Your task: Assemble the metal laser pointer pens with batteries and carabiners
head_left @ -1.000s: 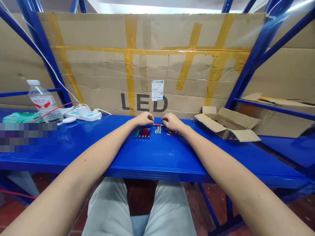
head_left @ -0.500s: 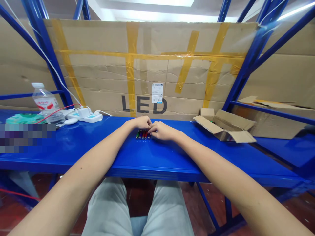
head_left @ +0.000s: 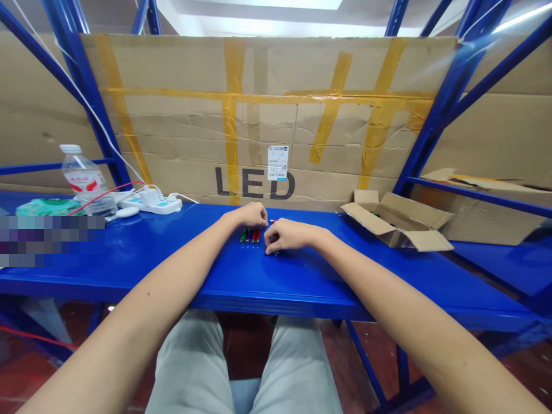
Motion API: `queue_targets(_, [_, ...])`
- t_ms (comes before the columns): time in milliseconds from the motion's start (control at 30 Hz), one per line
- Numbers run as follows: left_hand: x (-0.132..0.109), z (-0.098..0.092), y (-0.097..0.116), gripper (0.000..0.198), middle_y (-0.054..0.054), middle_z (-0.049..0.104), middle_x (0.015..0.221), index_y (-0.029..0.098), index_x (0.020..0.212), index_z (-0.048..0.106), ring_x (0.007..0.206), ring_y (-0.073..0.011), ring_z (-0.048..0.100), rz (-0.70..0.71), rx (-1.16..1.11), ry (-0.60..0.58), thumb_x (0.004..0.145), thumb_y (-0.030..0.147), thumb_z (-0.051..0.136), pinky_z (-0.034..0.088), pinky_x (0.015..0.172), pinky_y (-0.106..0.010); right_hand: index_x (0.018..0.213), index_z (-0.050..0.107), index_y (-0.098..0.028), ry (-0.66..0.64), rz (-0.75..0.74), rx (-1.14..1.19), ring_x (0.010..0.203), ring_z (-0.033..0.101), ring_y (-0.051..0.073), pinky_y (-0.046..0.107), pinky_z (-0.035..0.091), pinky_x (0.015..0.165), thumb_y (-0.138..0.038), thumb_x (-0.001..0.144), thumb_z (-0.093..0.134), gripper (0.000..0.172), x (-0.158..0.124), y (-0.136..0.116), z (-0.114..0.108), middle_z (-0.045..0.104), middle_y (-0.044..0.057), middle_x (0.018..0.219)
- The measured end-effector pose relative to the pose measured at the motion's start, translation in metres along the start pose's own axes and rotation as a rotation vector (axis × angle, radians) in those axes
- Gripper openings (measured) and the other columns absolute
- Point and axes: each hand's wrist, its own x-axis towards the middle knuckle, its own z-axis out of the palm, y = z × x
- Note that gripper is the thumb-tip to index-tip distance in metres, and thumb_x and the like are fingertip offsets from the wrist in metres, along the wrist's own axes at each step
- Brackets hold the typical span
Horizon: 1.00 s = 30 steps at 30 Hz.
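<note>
A short row of small coloured tubes, green and red, lies on the blue metal shelf. My left hand rests just behind the row, fingers curled around a thin red tube whose tip shows to its right. My right hand lies to the right of the row, fingers bent down onto the shelf over the spot where small silver pieces lay. What its fingertips pinch is hidden.
An open cardboard box sits at the right. A water bottle, a white power strip, a white mouse and a green tissue pack stand at the left. A taped cardboard sheet marked LED backs the shelf.
My right hand has moved left and toward me, from the far-right pile to beside the row of tubes, and now covers the silver pieces. The left hand has hardly moved.
</note>
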Motion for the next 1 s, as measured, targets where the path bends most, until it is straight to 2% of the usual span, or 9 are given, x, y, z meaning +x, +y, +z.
queue_targets(133, [-0.002,0.000,0.002,0.010,-0.005,0.072,0.071,0.017,0.072,0.075,0.066,-0.0164,0.062,-0.004,-0.004,0.028,0.067,0.022,0.067,0.042,0.059,-0.026,0.076,0.065,-0.020,-0.131,0.133,-0.034,0.069,0.060,0.013,0.023,0.040,0.059,-0.027,0.074,0.072,0.010,-0.006,-0.007,-0.006,0.070,-0.001,0.076])
queue_targets(267, [-0.003,-0.002,0.005,0.017,-0.005,0.074,0.077,0.018,0.080,0.076,0.072,-0.0166,0.064,0.071,0.027,0.085,0.071,0.020,0.062,0.044,0.065,-0.026,0.084,0.063,-0.020,-0.213,0.221,0.043,0.063,0.059,0.014,0.024,0.040,0.053,-0.016,0.066,0.066,0.018,-0.018,0.011,-0.020,0.068,-0.001,0.074])
queue_targets(300, [-0.003,-0.002,0.007,0.018,-0.005,0.074,0.078,0.018,0.082,0.076,0.074,-0.0167,0.064,0.092,0.024,0.094,0.072,0.020,0.062,0.044,0.067,-0.026,0.088,0.063,-0.019,-0.202,0.228,0.093,0.062,0.059,0.014,0.024,0.040,0.051,-0.016,0.065,0.065,0.023,-0.023,0.019,-0.025,0.067,-0.001,0.073])
queue_targets(367, [-0.003,0.000,0.010,0.018,-0.005,0.074,0.080,0.019,0.083,0.077,0.075,-0.0168,0.064,0.120,-0.001,0.090,0.072,0.021,0.062,0.044,0.069,-0.026,0.106,0.062,-0.018,-0.093,0.281,0.205,0.064,0.060,0.014,0.024,0.044,0.055,-0.015,0.066,0.063,0.040,-0.031,0.037,-0.035,0.069,0.001,0.079])
queue_targets(467, [-0.005,0.002,0.017,0.015,-0.005,0.074,0.078,0.019,0.079,0.077,0.072,-0.0161,0.063,0.147,-0.041,0.044,0.069,0.022,0.066,0.044,0.069,-0.025,0.127,0.056,-0.015,0.105,0.352,0.206,0.068,0.061,0.014,0.024,0.045,0.059,-0.016,0.068,0.062,0.059,-0.040,0.061,-0.044,0.071,0.005,0.092])
queue_targets(667, [-0.012,0.004,0.033,0.019,-0.005,0.074,0.080,0.020,0.084,0.078,0.071,-0.0162,0.062,0.149,-0.005,-0.020,0.067,0.026,0.071,0.042,0.064,-0.025,0.106,0.067,-0.011,0.295,0.353,0.071,0.075,0.061,0.016,0.024,0.043,0.063,-0.017,0.072,0.061,0.035,-0.034,0.080,-0.037,0.071,0.007,0.094])
queue_targets(833, [-0.012,0.008,0.036,0.020,-0.004,0.073,0.078,0.019,0.081,0.076,0.067,-0.0154,0.061,0.137,0.001,-0.052,0.066,0.032,0.076,0.039,0.058,-0.025,0.100,0.067,-0.013,0.310,0.369,0.005,0.074,0.059,0.016,0.024,0.041,0.061,-0.016,0.070,0.062,0.031,-0.030,0.080,-0.032,0.070,0.006,0.091])
queue_targets(1000, [-0.011,0.011,0.037,0.014,-0.003,0.073,0.076,0.019,0.079,0.075,0.068,-0.0157,0.063,0.119,-0.003,-0.074,0.069,0.029,0.073,0.040,0.059,-0.024,0.103,0.068,-0.014,0.309,0.358,0.000,0.072,0.060,0.015,0.024,0.041,0.061,-0.017,0.070,0.062,0.033,-0.030,0.082,-0.031,0.072,0.006,0.092])
